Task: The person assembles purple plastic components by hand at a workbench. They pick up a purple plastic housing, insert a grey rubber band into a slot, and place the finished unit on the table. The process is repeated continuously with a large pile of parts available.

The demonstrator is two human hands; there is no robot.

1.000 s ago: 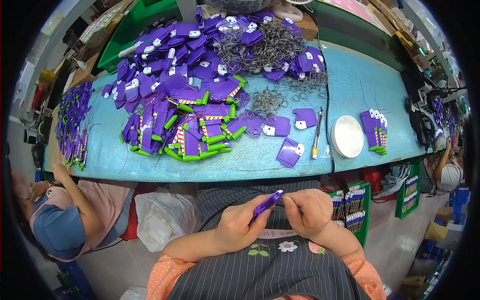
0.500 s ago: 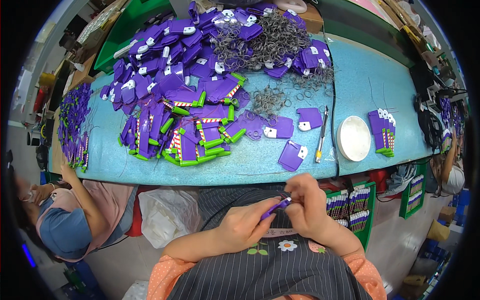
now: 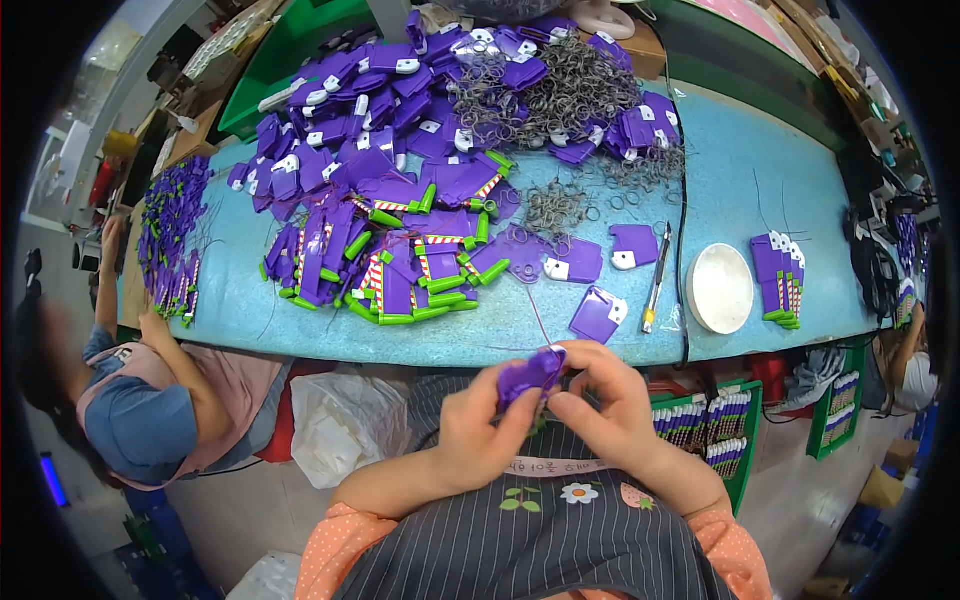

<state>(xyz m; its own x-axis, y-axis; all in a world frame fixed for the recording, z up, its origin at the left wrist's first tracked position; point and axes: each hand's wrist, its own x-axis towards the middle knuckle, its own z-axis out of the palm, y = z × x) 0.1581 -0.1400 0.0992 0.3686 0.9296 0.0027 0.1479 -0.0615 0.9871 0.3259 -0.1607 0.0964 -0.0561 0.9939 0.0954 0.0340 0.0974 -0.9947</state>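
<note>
Fingers of the left hand (image 3: pixel 472 424) pinched the purple piece (image 3: pixel 526 378), slanting toward the right hand (image 3: pixel 610 402), whose grip I couldn't tell

a tilted purple plastic piece (image 3: pixel 530 375), a thin wire (image 3: pixel 541 318) rising from it, is held off the near edge of the bench (image 3: pixel 470 345)

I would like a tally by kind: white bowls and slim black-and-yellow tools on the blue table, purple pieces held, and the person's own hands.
White bowl: 1
Slim tool: 1
Held purple piece: 1
Left hand and right hand: 2
Total: 5
</note>
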